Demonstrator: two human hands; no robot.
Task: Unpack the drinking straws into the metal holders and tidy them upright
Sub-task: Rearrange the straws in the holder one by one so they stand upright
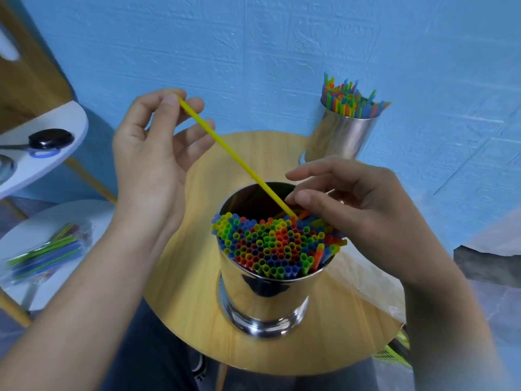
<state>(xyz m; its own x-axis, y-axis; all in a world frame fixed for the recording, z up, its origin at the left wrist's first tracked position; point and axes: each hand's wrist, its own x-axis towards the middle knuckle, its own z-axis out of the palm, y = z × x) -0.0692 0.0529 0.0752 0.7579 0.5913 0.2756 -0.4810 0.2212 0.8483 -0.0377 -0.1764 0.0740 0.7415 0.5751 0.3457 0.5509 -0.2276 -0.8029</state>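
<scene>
The left grip [158, 153], raised with its palm to the camera, pinches the top end of a yellow straw [231, 149] between thumb and forefinger. The straw slants down into the holder [265, 300] on the bench [183, 277], behind the packed straws [270, 244]. The right grip [352, 201] hovers over the rim, loosely curled. Whether its thumb touches the straw, I cannot tell.

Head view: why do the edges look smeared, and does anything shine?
Head view: a wide-angle lens, so the centre, the near holder and its straws, is sharp, while the bag at lower left blurs; the holder's polished wall mirrors the table; the light is soft, without hard shadows.
</scene>
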